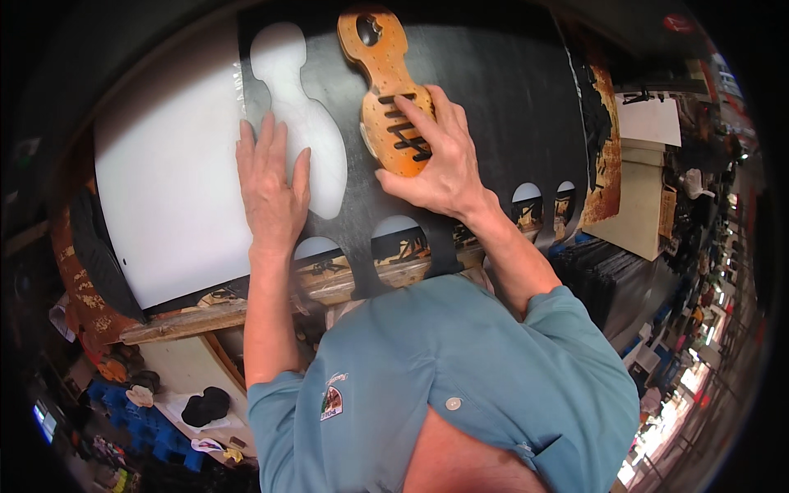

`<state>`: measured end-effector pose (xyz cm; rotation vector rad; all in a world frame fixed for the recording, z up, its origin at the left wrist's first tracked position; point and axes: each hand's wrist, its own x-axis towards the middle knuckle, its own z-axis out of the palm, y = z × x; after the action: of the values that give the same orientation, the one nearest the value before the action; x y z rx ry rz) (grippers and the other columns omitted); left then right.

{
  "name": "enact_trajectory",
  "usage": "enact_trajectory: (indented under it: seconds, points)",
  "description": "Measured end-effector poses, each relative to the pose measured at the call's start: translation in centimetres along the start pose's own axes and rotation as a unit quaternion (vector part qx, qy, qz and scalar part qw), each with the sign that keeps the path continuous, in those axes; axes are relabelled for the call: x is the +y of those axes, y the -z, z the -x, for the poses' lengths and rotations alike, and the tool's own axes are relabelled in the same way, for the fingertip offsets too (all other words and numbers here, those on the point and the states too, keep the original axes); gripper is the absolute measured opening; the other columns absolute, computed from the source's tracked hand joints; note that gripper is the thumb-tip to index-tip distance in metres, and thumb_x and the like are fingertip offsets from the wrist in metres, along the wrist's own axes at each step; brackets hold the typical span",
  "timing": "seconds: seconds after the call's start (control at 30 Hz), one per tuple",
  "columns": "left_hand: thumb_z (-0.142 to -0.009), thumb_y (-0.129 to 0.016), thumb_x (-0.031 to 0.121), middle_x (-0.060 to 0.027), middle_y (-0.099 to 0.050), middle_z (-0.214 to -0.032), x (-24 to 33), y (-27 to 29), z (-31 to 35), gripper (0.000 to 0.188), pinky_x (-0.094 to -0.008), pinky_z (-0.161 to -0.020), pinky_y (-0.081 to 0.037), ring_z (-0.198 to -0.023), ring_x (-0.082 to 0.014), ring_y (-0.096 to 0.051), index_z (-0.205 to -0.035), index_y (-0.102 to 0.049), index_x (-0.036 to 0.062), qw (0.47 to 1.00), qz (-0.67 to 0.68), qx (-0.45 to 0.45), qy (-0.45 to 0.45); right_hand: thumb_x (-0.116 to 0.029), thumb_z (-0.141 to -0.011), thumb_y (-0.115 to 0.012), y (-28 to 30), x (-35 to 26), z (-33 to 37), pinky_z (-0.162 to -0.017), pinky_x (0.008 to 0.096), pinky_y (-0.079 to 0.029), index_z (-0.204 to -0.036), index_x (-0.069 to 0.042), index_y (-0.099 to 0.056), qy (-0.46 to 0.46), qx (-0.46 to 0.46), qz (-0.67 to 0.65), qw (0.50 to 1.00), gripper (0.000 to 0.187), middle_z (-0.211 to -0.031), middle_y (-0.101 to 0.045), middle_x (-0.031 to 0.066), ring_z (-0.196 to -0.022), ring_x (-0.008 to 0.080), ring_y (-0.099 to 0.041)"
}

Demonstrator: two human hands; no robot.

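An orange sole-shaped cutting die, with a hole at its far end and black strokes on its near half, rests on a black sheet. My right hand is closed around its near, wider part, thumb on the near edge and fingers along the right side. Left of the die, a cut-out of much the same outline shows white through the black sheet. My left hand lies flat by this cut-out's left edge, fingers stretched out and holding nothing.
A white board reaches out from beneath the sheet on the left. Rounded notches line the sheet's near edge, above a worn wooden edge. A pale cabinet stands to the right; a blue crate is at lower left.
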<state>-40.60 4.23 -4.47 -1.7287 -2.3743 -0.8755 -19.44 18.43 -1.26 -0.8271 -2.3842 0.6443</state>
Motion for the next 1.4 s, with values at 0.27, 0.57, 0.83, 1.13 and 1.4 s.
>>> enact_trajectory:
  seconds: [0.27,0.57,0.83,1.13,1.4]
  points:
    - [-0.099,-0.075,0.013,-0.0192,-0.060,-0.154,-0.4,-0.1,0.4,0.044,-0.0554,-0.124,-0.039,-0.151,-0.0487,-0.045,-0.141,-0.065,0.0011,1.000,0.012,0.003,0.005,-0.033,-0.063,-0.088,-2.6,-0.2,-0.3,-0.101,0.0547,-0.052,-0.137,0.000,-0.069,0.021,0.011,0.042,0.999,0.084,-0.146,-0.046,0.0379,-0.118,0.0510,-0.054]
    - [-0.097,-0.071,-0.004,-0.0175,-0.077,-0.100,3.0,3.3,3.9,0.014,-0.0385,-0.079,-0.060,-0.086,-0.0303,-0.074,-0.111,-0.074,-0.0030,0.968,0.234,0.057,0.072,-0.036,-0.068,-0.096,-0.5,0.1,2.2,-0.116,0.0559,-0.044,-0.148,0.002,-0.059,0.006,0.001,-0.045,0.999,0.096,-0.162,-0.034,0.0392,-0.138,0.0550,-0.047]
    - [-0.086,-0.080,-0.001,-0.0069,-0.074,-0.087,10.5,1.2,12.4,0.014,-0.0432,-0.070,-0.046,-0.075,-0.0297,-0.063,-0.088,-0.068,0.0066,0.986,0.154,0.020,-0.053,-0.031,-0.067,-0.092,-2.8,0.9,3.3,-0.114,0.0572,-0.047,-0.143,-0.003,-0.063,0.066,0.094,-0.044,0.992,0.086,-0.160,-0.037,0.0367,-0.137,0.0554,-0.047]
    - [-0.090,-0.079,0.003,-0.0100,-0.073,-0.088,9.0,1.5,14.2,0.009,-0.0459,-0.075,-0.049,-0.079,-0.0347,-0.063,-0.089,-0.070,0.0043,0.985,0.139,0.075,-0.074,-0.022,-0.088,-0.082,4.3,0.0,3.3,-0.093,0.0428,-0.057,-0.121,-0.001,-0.071,0.097,0.196,-0.136,0.966,0.041,-0.118,-0.070,0.0182,-0.105,0.0310,-0.068]
    - [-0.094,-0.079,0.009,-0.0119,-0.071,-0.086,8.7,-0.1,14.5,0.009,-0.0457,-0.076,-0.051,-0.081,-0.0343,-0.063,-0.090,-0.072,0.0037,0.988,0.085,0.107,-0.072,-0.010,-0.097,-0.073,16.5,4.4,5.2,-0.064,0.0379,-0.053,-0.092,0.000,-0.069,0.133,0.339,-0.015,0.931,0.013,-0.083,-0.069,0.0145,-0.069,0.0269,-0.067]
